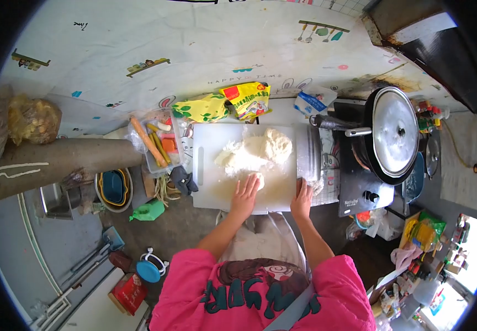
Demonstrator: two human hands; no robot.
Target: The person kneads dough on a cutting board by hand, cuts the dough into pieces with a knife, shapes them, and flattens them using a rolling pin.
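Note:
Flour and a rough mass of dough point(277, 146) lie on a white cutting board point(208, 187). My left hand point(244, 197) rests flat on the lower middle of the board, fingers somewhat apart, beside a small dough piece point(259, 181). At the board's right edge, the fingers of my right hand point(302, 197) are close together; what they grip, if anything, is hidden. A grey, flour-dusted flat surface point(308, 151) lies just beyond my right hand. Another pale lump point(317, 187) sits to the right of that hand.
Left of the board are a clear container point(175, 157) of sausages and vegetables and a dark cloth point(183, 180). Yellow packets point(248, 101) stand behind it. To the right, a lidded pan point(395, 132) sits on a black stove point(360, 190), its handle pointing left.

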